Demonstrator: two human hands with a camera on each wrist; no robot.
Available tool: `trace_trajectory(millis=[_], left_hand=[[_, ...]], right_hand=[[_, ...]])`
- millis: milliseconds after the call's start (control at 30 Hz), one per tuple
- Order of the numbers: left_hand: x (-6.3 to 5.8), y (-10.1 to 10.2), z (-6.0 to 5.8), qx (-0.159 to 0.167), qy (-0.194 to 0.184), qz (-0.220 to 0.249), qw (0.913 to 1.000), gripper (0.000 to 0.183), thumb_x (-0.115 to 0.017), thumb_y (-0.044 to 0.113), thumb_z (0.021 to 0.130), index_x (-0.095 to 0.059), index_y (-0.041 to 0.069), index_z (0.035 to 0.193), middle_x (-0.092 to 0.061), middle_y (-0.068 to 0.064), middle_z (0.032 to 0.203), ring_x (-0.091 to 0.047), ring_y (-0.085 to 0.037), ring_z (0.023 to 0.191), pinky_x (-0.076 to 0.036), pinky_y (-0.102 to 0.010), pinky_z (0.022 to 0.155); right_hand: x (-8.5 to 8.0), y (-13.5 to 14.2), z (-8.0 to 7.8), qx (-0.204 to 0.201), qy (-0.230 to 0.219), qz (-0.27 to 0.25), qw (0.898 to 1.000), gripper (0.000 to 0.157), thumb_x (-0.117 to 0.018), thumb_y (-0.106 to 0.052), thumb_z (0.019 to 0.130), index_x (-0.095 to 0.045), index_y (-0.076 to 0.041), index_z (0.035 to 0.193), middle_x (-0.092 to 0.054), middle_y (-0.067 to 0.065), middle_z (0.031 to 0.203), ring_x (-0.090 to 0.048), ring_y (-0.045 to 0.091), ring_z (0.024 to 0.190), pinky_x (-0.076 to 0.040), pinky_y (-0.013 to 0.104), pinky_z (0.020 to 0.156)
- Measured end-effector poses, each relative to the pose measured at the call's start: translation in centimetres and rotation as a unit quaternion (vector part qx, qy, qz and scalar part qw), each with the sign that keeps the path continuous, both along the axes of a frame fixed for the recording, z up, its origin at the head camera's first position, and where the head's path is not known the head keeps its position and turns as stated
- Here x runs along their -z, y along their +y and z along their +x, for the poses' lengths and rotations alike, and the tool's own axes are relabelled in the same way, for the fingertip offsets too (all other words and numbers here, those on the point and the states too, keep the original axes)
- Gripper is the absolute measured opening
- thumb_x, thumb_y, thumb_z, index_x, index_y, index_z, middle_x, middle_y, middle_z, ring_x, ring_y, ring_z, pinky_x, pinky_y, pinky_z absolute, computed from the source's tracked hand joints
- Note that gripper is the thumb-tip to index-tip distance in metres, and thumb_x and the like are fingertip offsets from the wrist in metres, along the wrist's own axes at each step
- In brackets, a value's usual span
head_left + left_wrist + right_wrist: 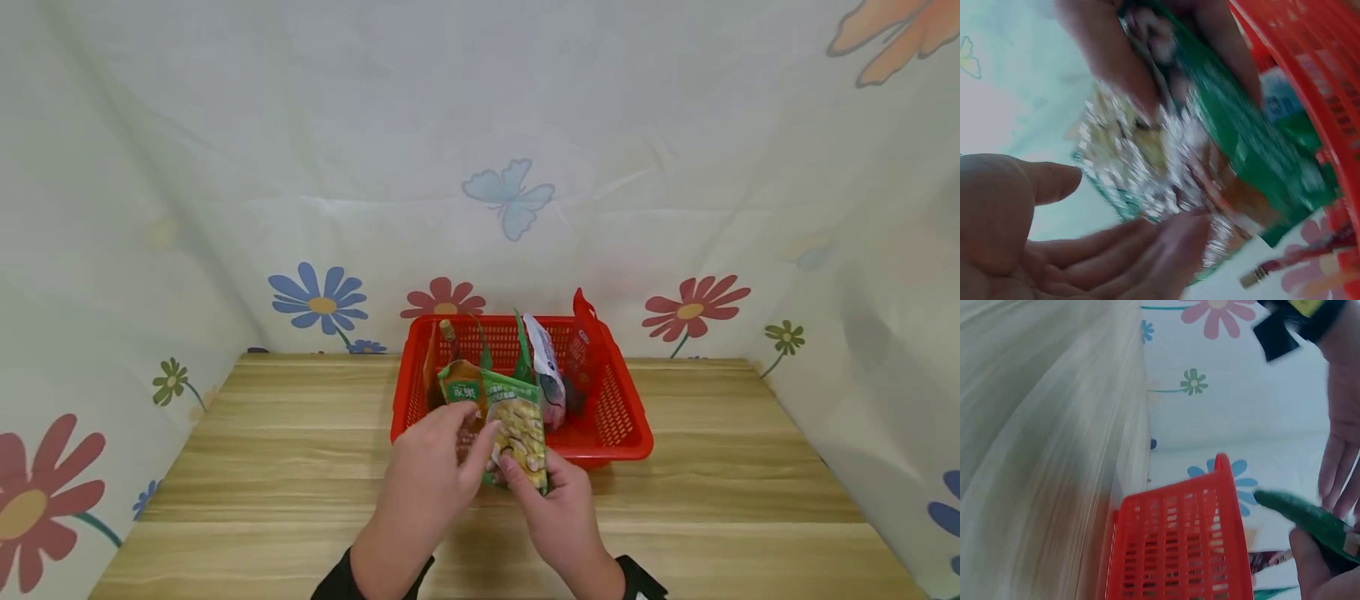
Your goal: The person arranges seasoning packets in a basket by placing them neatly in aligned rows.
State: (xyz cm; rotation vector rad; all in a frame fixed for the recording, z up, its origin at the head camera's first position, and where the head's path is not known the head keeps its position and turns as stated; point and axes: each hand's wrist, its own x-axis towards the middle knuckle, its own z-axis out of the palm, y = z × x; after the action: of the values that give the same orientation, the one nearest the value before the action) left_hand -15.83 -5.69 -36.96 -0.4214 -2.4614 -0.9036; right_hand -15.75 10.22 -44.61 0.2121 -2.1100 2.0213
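My right hand (566,521) pinches a green food packet (519,429), printed with a picture of yellowish pieces, by its lower right edge. The thumb lies over the front. A brown packet (461,372) with a green label overlaps it on the left in the head view. My left hand (423,467) is at the packets' left side. In the left wrist view, its thumb (1057,182) stands apart from the shiny packet and its fingertips lie against the lower part. The right wrist view shows the packet edge-on, dark green (1300,512).
Just behind the packets, a red plastic basket (633,433) stands on the wooden table (300,475). It holds a thin bottle with a gold cap (447,330), a white bag (546,367), a red bag (587,346) and green packets. A flower-printed curtain (375,167) encloses the table.
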Motion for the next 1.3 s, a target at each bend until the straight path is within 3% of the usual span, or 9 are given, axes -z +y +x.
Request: trace_trajectory(millis=[167,333,500,667,800,867,1067,1200,1300], left_hand=[[-1.3,1.6,0.5,0.011,-0.136,0.019,0.9905,0.061,-0.065,0.056,0.095,-0.068,0.001,0.122,-0.074,-0.013,0.117,-0.073,-0.028,0.103,-0.062,-0.044,0.087],[-2.1,2.0,1.0,0.026,-0.169,0.044,0.9843,0.084,-0.065,0.068,0.089,-0.060,-0.003,0.134,-0.069,-0.017,0.129,-0.071,-0.033,0.113,-0.061,-0.048,0.091],[-2.1,1.8,1.5,0.029,-0.161,0.082,0.9831,0.082,-0.068,0.068,0.087,-0.060,0.001,0.133,-0.072,-0.014,0.125,-0.073,-0.029,0.110,-0.063,-0.045,0.084],[-1.8,1.4,1.3,0.018,-0.119,0.081,0.9894,0.056,-0.072,0.051,0.092,-0.067,0.005,0.123,-0.077,-0.008,0.112,-0.076,-0.024,0.099,-0.063,-0.037,0.079],[-1.5,1.0,1.0,0.013,-0.055,0.069,0.9961,0.027,-0.075,0.024,0.095,-0.072,0.003,0.112,-0.079,-0.009,0.102,-0.078,-0.022,0.090,-0.063,-0.032,0.075],[-1.4,0.7,0.8,0.010,-0.045,0.068,0.9966,0.021,-0.074,0.019,0.095,-0.074,0.003,0.109,-0.080,-0.009,0.100,-0.079,-0.020,0.089,-0.062,-0.028,0.073],[-1.3,0.2,0.5,0.012,-0.043,0.054,0.9975,0.017,-0.072,0.018,0.096,-0.076,0.004,0.104,-0.079,-0.007,0.091,-0.078,-0.017,0.079,-0.059,-0.018,0.066],[-1.2,0.0,0.3,0.006,-0.018,0.021,0.9996,0.016,-0.073,0.018,0.095,-0.077,0.003,0.097,-0.079,-0.009,0.086,-0.077,-0.018,0.075,-0.062,-0.025,0.066],[-1.2,-0.2,0.2,-0.001,-0.020,0.001,0.9998,0.017,-0.073,0.019,0.096,-0.077,0.003,0.095,-0.078,-0.010,0.085,-0.077,-0.020,0.072,-0.063,-0.031,0.065]], right_hand=[[0.5,-0.5,0.6,0.008,0.105,0.053,0.993,0.021,-0.070,-0.001,0.094,-0.074,-0.004,0.114,-0.076,0.007,0.100,-0.068,0.006,0.084,-0.061,0.024,0.075],[0.7,-0.7,1.1,-0.023,0.225,0.120,0.967,0.046,-0.075,0.004,0.088,-0.066,-0.006,0.132,-0.074,0.008,0.123,-0.070,0.006,0.111,-0.057,0.020,0.092],[0.2,-0.8,1.7,-0.038,0.265,0.213,0.940,0.086,-0.087,-0.008,0.080,-0.044,-0.006,0.154,-0.047,0.013,0.158,-0.049,0.013,0.143,-0.041,0.014,0.109],[-0.4,-0.9,2.6,-0.040,0.246,0.296,0.922,0.098,-0.090,-0.019,0.077,-0.036,-0.015,0.159,-0.034,0.005,0.167,-0.039,0.017,0.151,-0.037,0.018,0.113],[-0.6,-0.7,2.8,-0.034,0.261,0.335,0.905,0.094,-0.091,-0.020,0.076,-0.043,-0.019,0.156,-0.033,0.005,0.167,-0.039,0.018,0.152,-0.034,0.017,0.114],[-0.5,-0.5,2.7,-0.038,0.275,0.339,0.899,0.089,-0.090,-0.019,0.077,-0.046,-0.018,0.155,-0.034,0.007,0.167,-0.040,0.018,0.151,-0.032,0.014,0.114],[-0.3,0.7,2.1,-0.061,0.283,0.336,0.896,0.076,-0.086,-0.022,0.083,-0.052,-0.019,0.150,-0.039,0.005,0.165,-0.047,0.019,0.147,-0.034,0.012,0.112],[0.0,2.1,1.1,-0.052,0.305,0.333,0.891,0.067,-0.085,-0.022,0.085,-0.057,-0.017,0.146,-0.048,0.006,0.159,-0.054,0.020,0.141,-0.036,0.013,0.112],[0.4,3.9,-0.2,-0.027,0.327,0.351,0.877,0.062,-0.083,-0.026,0.087,-0.059,-0.014,0.143,-0.052,0.008,0.155,-0.057,0.022,0.138,-0.035,0.013,0.113]])
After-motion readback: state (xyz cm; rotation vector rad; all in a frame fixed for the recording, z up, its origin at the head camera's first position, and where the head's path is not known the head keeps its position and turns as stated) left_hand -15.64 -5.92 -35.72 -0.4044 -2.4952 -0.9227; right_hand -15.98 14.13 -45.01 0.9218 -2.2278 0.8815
